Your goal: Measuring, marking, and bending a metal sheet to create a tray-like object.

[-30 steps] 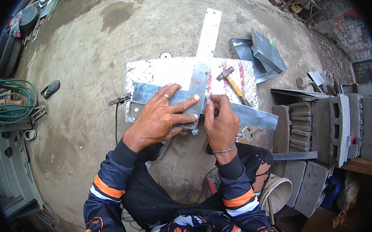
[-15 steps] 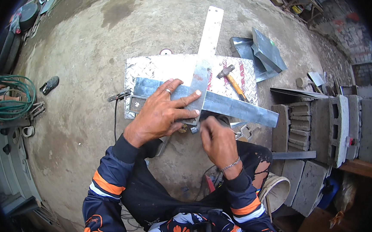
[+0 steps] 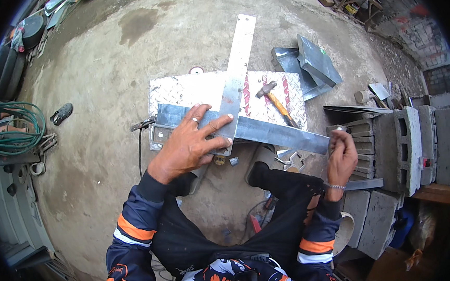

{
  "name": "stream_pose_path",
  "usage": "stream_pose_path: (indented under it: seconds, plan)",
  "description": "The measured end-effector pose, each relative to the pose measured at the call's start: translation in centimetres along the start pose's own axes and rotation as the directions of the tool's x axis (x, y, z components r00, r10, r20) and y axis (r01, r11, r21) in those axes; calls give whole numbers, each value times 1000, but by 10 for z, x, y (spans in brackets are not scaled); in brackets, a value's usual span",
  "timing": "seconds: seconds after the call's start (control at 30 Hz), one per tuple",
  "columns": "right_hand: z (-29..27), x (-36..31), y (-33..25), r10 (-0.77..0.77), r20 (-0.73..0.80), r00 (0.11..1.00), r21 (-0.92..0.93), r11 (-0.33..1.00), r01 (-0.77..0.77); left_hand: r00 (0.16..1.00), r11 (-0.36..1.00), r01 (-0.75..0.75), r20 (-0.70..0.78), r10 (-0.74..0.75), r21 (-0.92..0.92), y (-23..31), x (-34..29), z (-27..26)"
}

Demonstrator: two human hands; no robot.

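My left hand (image 3: 188, 138) lies with its fingers spread, pressing on a flat metal square (image 3: 232, 90) where it crosses a long strip of sheet metal (image 3: 284, 134). The square's long blade points away from me, past the far edge of a tread-plate work surface (image 3: 179, 89). At the strip's right end is my right hand (image 3: 342, 158), fingers closed and a small shiny tip showing above them. What it holds is mostly hidden. A hammer (image 3: 280, 105) with a yellow wooden handle rests on the tread plate to the right of the square.
Bent sheet-metal pieces (image 3: 316, 63) lie on the floor beyond the plate's right side. Concrete blocks (image 3: 408, 151) stand to my right, by a pale bucket (image 3: 345, 234). A clamp with a cable (image 3: 143, 122) touches the plate's left edge. A coiled green hose (image 3: 12, 126) sits far left.
My right hand has moved from beside the square out to the right end of the metal strip. My left hand still presses on the square and strip.
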State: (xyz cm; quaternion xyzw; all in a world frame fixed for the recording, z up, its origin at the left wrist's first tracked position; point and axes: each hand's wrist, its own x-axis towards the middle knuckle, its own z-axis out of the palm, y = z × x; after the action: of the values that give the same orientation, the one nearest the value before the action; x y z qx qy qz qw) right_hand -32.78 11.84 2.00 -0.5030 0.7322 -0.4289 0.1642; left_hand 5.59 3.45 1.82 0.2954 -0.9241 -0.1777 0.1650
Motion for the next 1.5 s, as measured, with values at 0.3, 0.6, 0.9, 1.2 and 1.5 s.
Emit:
stream_pose_path:
  seconds: [0.3, 0.6, 0.9, 1.2, 1.5]
  plan:
    - [19, 22, 70, 718, 505, 478, 442, 261, -858, 998, 997, -10, -66, 15, 80, 10, -22, 26]
    - [42, 10, 139, 455, 812, 365, 449, -88, -889, 977, 987, 39, -203, -71, -155, 24, -40, 24]
    - [36, -39, 102, 573, 693, 438, 445, 138, -885, 697, 807, 304, -459, -551, -506, 7, -73, 7]
    - [37, -46, 107, 632, 717, 295, 291, 114, -950, 356, 479, 120, -413, -838, -869, -23, -91, -10]
    - [46, -44, 123, 665, 679, 313, 281, 159, -947, 832, 963, 256, -487, -265, -88, -3, -88, -1]
